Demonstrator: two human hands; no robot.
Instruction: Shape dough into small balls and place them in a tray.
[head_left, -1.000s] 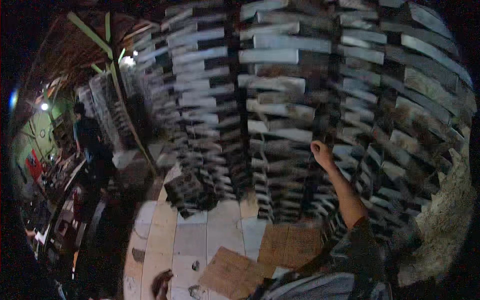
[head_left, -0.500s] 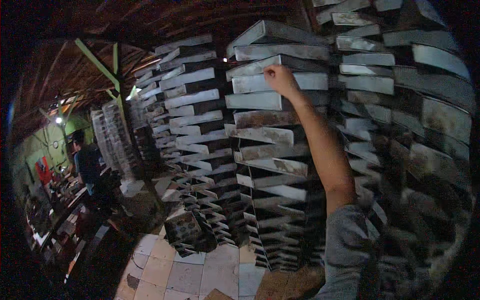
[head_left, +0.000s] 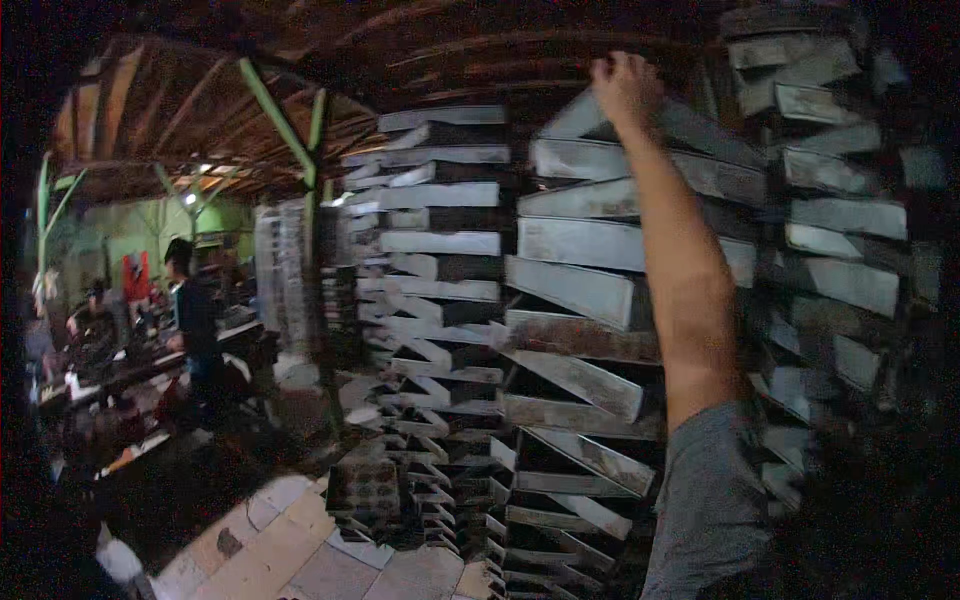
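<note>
My right hand (head_left: 625, 85) is raised high on a bare arm, its fingers curled at the top corner of a tall stack of grey metal trays (head_left: 575, 242), apparently gripping the uppermost one. The trays are stained, with some rusty sides, and sit at alternating angles. My left hand is out of the picture.
More tray stacks stand left (head_left: 440, 243) and right (head_left: 840, 280). A dark block with round hollows (head_left: 360, 495) sits low beside tiled flooring (head_left: 280, 540). Co-workers (head_left: 190, 320) are at a cluttered bench (head_left: 120, 380) on the left, near green posts (head_left: 275, 110) under a timber roof.
My right hand has risen from lower on the stack to its top. The view has tilted up and turned, showing more roof. My left hand has left the picture.
</note>
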